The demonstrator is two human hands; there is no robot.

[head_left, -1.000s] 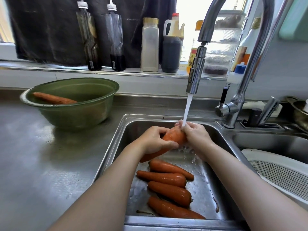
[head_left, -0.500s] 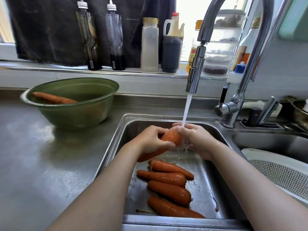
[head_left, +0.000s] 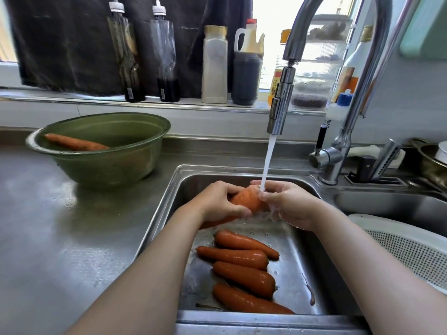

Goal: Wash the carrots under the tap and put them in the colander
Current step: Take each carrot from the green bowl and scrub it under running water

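Before you, four orange carrots [head_left: 233,256] lie on the floor of the stainless-steel sink basin [head_left: 161,228]. Above them, your left hand [head_left: 217,201] and right hand [head_left: 294,206] hold a thick orange carrot [head_left: 246,198] between them, under the curved chrome tap [head_left: 280,110]. Left of the sink stands a round green plastic bowl [head_left: 104,168] with one long orange carrot [head_left: 75,143] in it. The white perforated plastic colander [head_left: 408,247] lies to your right.
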